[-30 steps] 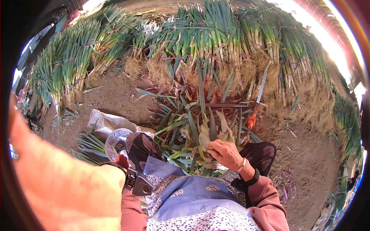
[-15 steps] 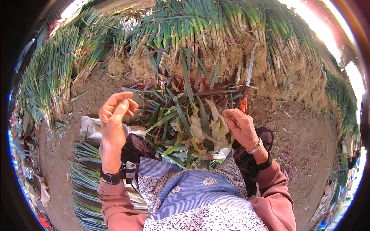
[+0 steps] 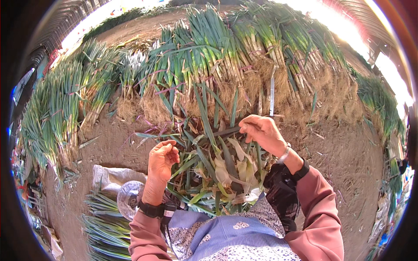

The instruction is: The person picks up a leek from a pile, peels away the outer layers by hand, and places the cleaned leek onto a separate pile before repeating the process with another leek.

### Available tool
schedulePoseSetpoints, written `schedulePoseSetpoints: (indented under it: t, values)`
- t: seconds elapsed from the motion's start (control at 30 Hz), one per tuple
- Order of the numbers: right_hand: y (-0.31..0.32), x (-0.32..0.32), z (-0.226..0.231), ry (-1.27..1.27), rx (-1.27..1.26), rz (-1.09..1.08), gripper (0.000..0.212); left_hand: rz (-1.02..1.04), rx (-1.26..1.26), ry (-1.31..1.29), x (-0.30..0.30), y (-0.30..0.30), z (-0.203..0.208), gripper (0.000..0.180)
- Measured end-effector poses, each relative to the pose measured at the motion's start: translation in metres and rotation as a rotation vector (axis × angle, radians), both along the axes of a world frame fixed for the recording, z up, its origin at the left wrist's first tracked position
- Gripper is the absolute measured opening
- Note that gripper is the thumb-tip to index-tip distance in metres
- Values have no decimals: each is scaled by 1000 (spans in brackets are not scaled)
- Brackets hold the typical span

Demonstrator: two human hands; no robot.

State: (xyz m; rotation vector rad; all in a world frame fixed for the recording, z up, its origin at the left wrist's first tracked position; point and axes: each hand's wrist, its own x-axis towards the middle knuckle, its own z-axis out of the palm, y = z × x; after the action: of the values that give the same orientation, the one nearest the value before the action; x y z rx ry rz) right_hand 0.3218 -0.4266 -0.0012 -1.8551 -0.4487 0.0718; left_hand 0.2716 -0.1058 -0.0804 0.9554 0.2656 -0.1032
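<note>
My left fingers (image 3: 169, 148) curled, right fingers (image 3: 256, 122) bent; can't tell if either grips anything | heap of loose, long green-and-tan leaves (image 3: 222, 172) between and below both | narrow silvery metal blade (image 3: 272, 95) just beyond right

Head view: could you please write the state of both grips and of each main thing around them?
Left grip: fingers curled, nothing seen held
Right grip: fingers bent, unclear whether holding anything
Long blade: bare, no cover on it
Stalk bundles: tied, standing, roots on
Leaves: heaped, some pale
White sack: crumpled, lying on the ground
</note>
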Motion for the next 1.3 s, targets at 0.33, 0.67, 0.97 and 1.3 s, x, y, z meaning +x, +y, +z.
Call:
schedulePoseSetpoints:
  t: [0.33,0.67,0.97,1.3]
  values:
    - [30,68,-61,258,-78,-21,24,48,1,99,54,-5,-38,13]
    - [29,141,-124,343,-32,-272,22,30,-119,207,69,-10,-70,14]
    - [-35,204,-200,419,-107,-659,29,96,-110,255,78,-23,-61,16]
    - [-119,296,-237,-134,-708,-540,24,-14,-126,334,117,-46,-66,17]
